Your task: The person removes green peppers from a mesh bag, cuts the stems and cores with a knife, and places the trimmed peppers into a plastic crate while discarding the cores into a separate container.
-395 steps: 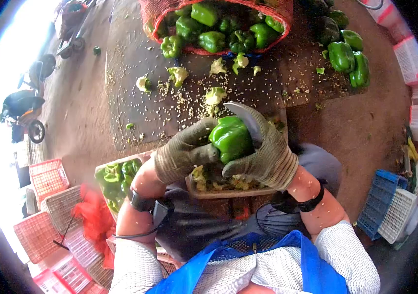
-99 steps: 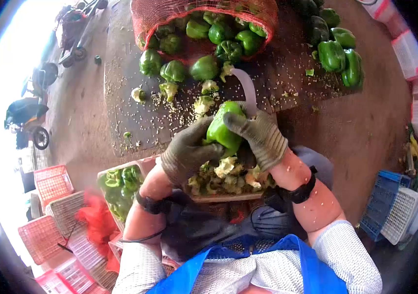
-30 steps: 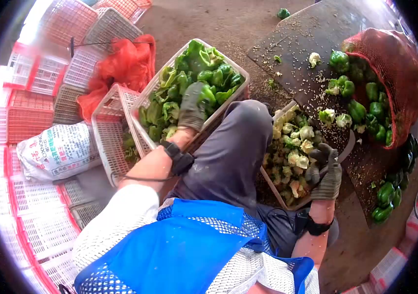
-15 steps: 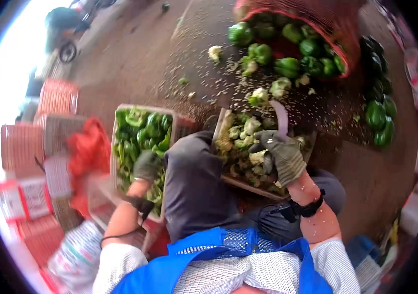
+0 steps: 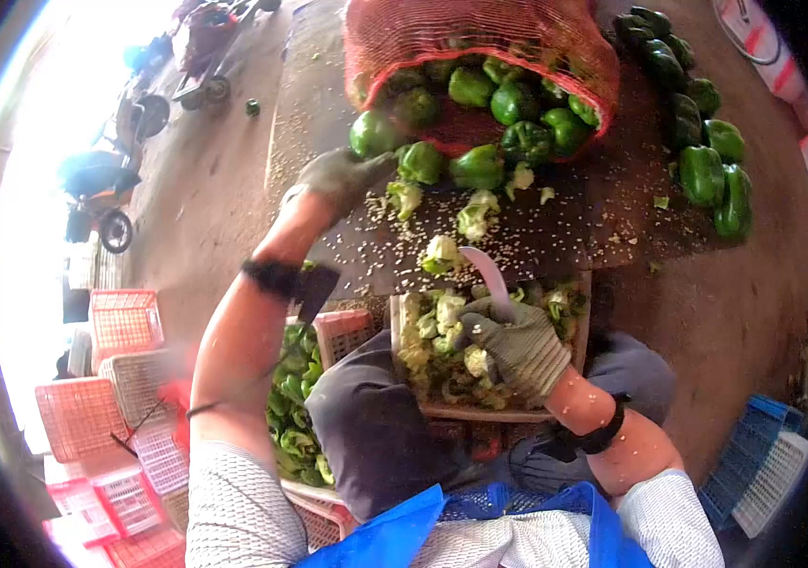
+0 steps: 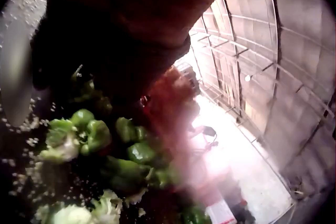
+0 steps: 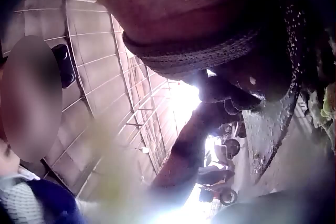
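My gloved left hand point(image 5: 340, 180) reaches to the mouth of a red mesh sack point(image 5: 480, 28), fingertips right at two green bell peppers, one behind the hand point(image 5: 372, 134) and one beside it point(image 5: 420, 163). In the left wrist view the hand is dark, with bell peppers point(image 6: 142, 153) and pale cores below. My gloved right hand point(image 5: 518, 346) grips a curved knife point(image 5: 489, 276), blade pointing up and away, above a crate point(image 5: 480, 414) of cut-out cores. Several cores, such as this one point(image 5: 441, 254), lie among scattered seeds on the dark board point(image 5: 366, 251).
By my left knee stands a crate point(image 5: 314, 494) of cut green peppers, partly hidden by my arm. More whole bell peppers point(image 5: 702, 175) lie in a row at the right. Stacked baskets point(image 5: 125, 322) stand at left, a blue crate point(image 5: 749, 450) at right.
My left hand has left the crate of cut peppers and moved forward to the sack. The knife stays in my right hand over the cores. The head view has swung back toward the sack.
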The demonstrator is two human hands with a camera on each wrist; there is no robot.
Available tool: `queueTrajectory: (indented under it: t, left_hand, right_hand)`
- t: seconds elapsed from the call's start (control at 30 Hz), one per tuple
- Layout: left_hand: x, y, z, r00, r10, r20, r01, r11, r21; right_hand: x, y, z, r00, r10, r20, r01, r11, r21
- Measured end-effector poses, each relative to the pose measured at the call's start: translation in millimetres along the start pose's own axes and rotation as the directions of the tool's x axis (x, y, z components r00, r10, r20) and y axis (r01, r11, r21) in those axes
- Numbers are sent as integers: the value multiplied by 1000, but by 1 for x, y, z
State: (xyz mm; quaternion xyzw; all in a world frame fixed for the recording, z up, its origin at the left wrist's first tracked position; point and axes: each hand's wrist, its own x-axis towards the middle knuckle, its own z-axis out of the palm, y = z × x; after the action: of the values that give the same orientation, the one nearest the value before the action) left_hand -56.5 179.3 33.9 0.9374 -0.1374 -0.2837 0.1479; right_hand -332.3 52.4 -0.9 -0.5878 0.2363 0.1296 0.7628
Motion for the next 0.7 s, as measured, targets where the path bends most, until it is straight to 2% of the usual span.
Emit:
queueTrajectory:
  t: [0.03, 0.07, 0.1, 0.13, 0.17, 0.2, 0.23, 0.3, 0.33, 0.37, 0.4, 0.43, 0.47, 0.5, 0.57, 0.6, 0.63, 0.67, 0.7]
  left_hand:
    - [20, 22, 6, 1000, -7, 28, 7, 1000, 4]
    - [44, 28, 16, 971, 237, 7, -236, 963, 134]
    - [71, 25, 34, 884, 466, 18, -454, 851, 262]
    - [93, 21, 51, 746, 663, 61, -632, 677, 377]
    - [105, 20, 59, 769, 633, 90, -621, 706, 341]
    - [114, 19, 63, 790, 602, 119, -605, 734, 308]
    - [125, 15, 68, 809, 569, 147, -586, 761, 280]
    - [151, -25, 77, 799, 602, -1, -600, 797, -65]
    - [128, -27, 70, 809, 587, -37, -586, 809, 31]
    - [100, -22, 65, 838, 538, -95, -542, 840, -24]
    - [71, -16, 60, 861, 485, -153, -501, 862, -85]
    - [32, -3, 50, 903, 378, -207, -425, 856, -293]
    - [-6, 9, 39, 937, 256, -235, -342, 801, -491]
    - [-43, 17, 34, 929, 289, -231, -368, 659, -656]
    - [-93, 13, 47, 905, 357, -231, -363, 363, -858]
    - [-111, 14, 59, 890, 367, -269, -402, 355, -844]
    - [-124, 14, 71, 874, 378, -304, -437, 343, -831]
    - [-128, 7, 85, 839, 420, -347, -512, 389, -766]
    - [-145, 26, 95, 860, 390, -330, -464, 324, -825]
  right_hand:
    - [-1, -2, -2, 1000, -8, -1, 8, 1000, 22]
    - [-2, -5, -3, 1000, -17, -2, 17, 999, 44]
    - [0, 0, -7, 997, -79, -16, 79, 996, 31]
    - [2, 7, -10, 990, -140, -28, 140, 990, 19]
    - [2, 11, -12, 979, -202, -36, 202, 979, 7]
    - [-3, -3, -13, 999, -44, -17, 46, 990, 133]
    - [-4, -4, -13, 999, -41, -24, 44, 991, 123]
    - [-4, -6, -16, 998, -55, -38, 59, 994, 87]
    - [-1, 5, -16, 981, -191, -34, 192, 981, 21]
    - [-2, 3, -17, 974, -222, -45, 221, 975, -13]
    - [-4, 3, -16, 968, -246, -55, 244, 969, -42]
    - [-6, 3, -14, 960, -271, -66, 267, 961, -69]
    - [-13, -7, -16, 957, -278, -80, 268, 956, -121]
    - [-11, -3, -16, 956, -280, -84, 276, 960, -58]
    - [-4, 9, -14, 956, -284, -75, 289, 956, 56]
    - [-10, -1, -15, 968, -245, -49, 246, 969, 28]
    - [-9, -2, -13, 951, -307, -41, 305, 951, -45]
    - [-8, -1, -11, 931, -363, -33, 357, 926, -120]
    - [-8, 0, -10, 910, -414, -26, 402, 895, -195]
